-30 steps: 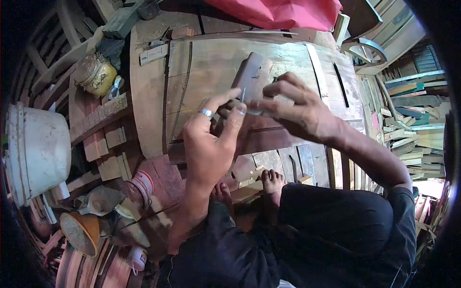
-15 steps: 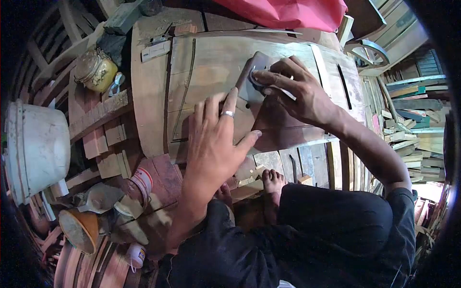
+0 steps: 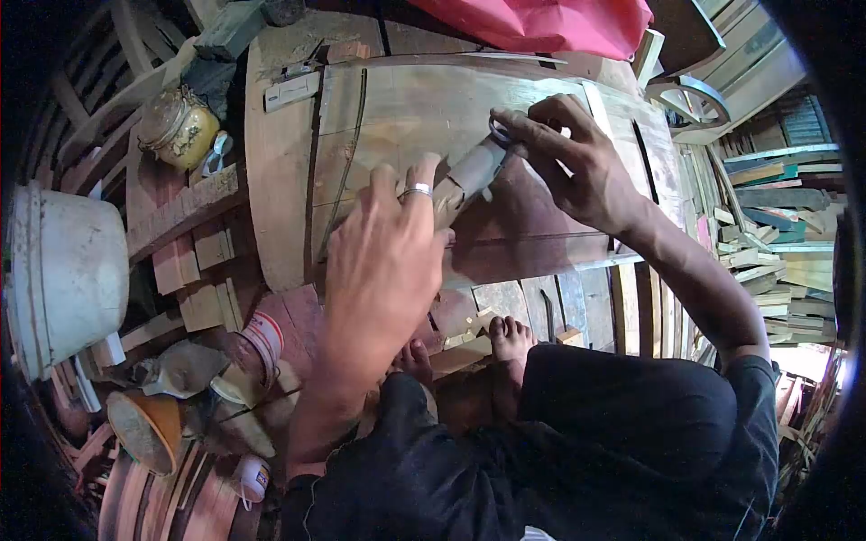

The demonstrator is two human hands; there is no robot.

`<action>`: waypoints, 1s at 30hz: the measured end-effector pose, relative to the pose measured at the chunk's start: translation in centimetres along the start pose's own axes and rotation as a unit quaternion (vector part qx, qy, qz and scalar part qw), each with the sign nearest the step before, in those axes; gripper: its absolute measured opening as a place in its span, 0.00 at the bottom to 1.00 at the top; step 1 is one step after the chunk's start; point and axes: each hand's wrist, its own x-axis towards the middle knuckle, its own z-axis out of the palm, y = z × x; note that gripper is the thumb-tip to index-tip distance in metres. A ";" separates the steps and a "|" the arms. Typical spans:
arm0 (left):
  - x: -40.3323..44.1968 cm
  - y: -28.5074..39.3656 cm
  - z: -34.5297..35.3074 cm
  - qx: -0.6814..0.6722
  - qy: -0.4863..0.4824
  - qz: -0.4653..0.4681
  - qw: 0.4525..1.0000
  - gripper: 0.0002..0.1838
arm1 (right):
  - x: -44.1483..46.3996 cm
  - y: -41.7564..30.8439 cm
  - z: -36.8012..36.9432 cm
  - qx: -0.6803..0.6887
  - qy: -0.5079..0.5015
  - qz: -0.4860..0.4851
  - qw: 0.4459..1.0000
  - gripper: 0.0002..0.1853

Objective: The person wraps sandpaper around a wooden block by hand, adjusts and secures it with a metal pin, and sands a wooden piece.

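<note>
while black trousers (image 3: 631, 397) are covering the person's legs at the near edge, two bare feet (image 3: 512, 343) are showing just beyond them, among pale wood chips. to the left, a small white plastic cup with a handle (image 3: 253, 478) is lying on its side near an orange-rimmed round container (image 3: 144, 433), and a red-and-white banded container (image 3: 260, 341) is leaning a little farther off. a large dusty white plastic tub (image 3: 77, 279) is standing at the far left side

above the workbench, the left hand (image 3: 388, 243), wearing a silver ring (image 3: 418, 189), is curling its fingers around the lower end of a short grey-brown block-like piece (image 3: 474, 171). this piece is lying at a slant between the two hands, over the bench, its outline slightly blurred. the right hand (image 3: 577, 167) is pinching a small round dark-rimmed object (image 3: 499, 133) between thumb and forefinger at the upper end of the piece, the other fingers bending loosely

beneath them, a wide pale wooden panel (image 3: 406, 104) is spreading across the bench, with a thin dark curved strip (image 3: 350, 153) running along its left part. beyond the tub, a yellowish lidded glass jar (image 3: 185, 131) is sitting on the left, split wood pieces (image 3: 776, 270) are piling up at the right, and a bright pink-red sheet (image 3: 550, 22) is draping over the far edge
</note>
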 end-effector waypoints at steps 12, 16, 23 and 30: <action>0.5 1.9 1.3 0.020 -0.093 -0.030 0.995 0.29 | -1.4 -0.2 0.2 0.037 -0.028 0.000 0.999 0.29; 0.8 1.8 1.0 -0.010 -0.111 -0.048 0.993 0.27 | -1.3 0.0 1.3 0.043 -0.017 -0.021 0.999 0.31; 0.9 1.1 1.2 -0.039 -0.094 -0.048 0.994 0.25 | -1.2 0.4 0.9 0.045 0.015 0.001 0.999 0.32; 0.9 0.9 1.3 -0.048 -0.094 -0.038 0.994 0.26 | -1.4 0.6 1.1 0.084 -0.007 -0.013 0.996 0.32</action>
